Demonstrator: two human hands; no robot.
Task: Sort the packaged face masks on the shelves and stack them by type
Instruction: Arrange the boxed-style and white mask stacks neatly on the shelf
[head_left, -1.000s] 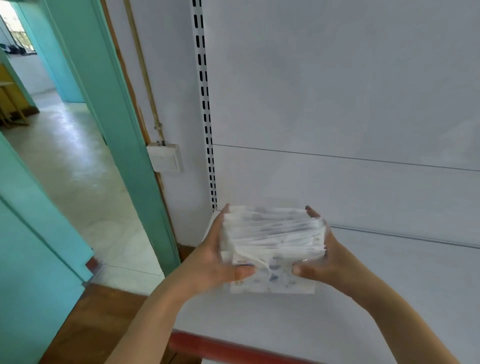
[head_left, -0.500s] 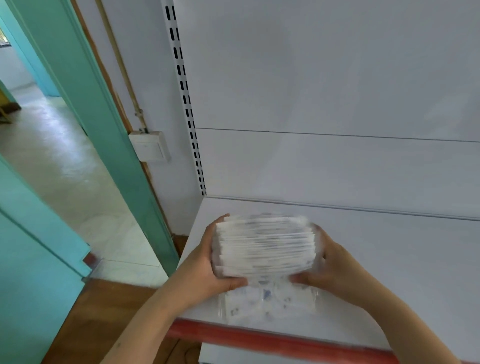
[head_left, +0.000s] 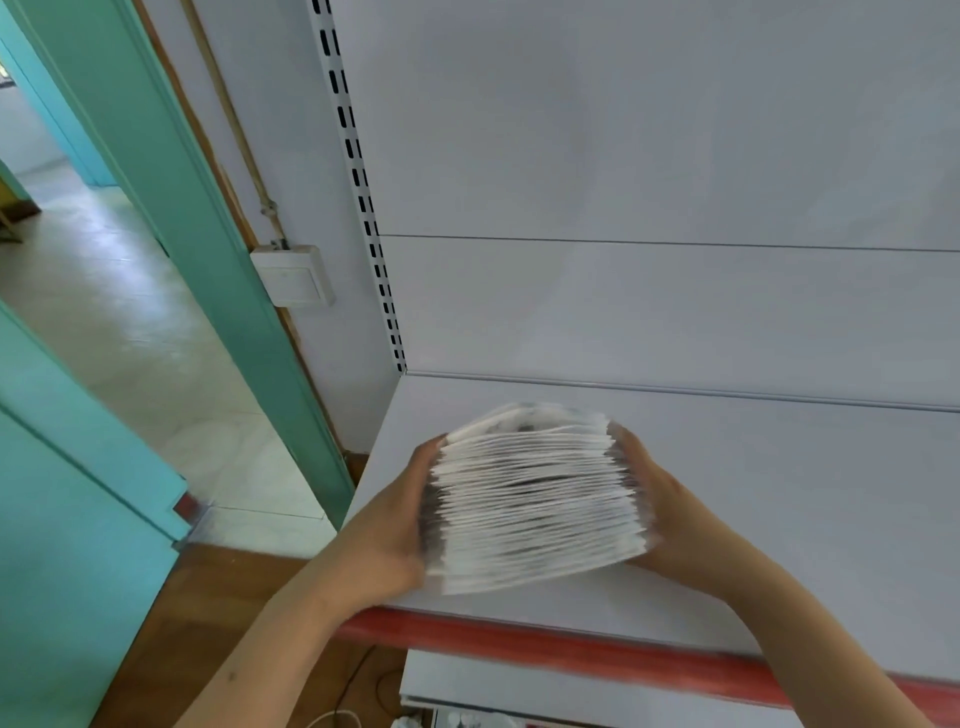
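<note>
1. White shelf (head_left: 779, 519) fills the view, with a green door frame (head_left: 208, 260) at the far left.
2. Left hand (head_left: 387, 530) grips one side of the mask stack (head_left: 535, 499).
3. Right hand (head_left: 670, 525) grips the other side.
4. Before, a few packs sat under the stack — now they look joined, low near the shelf's front, so this pile seems almost done.

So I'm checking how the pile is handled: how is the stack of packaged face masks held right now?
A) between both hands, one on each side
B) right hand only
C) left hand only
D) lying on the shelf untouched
A: the left hand and right hand press against opposite sides of the stack of packaged face masks, over the white shelf.
</note>
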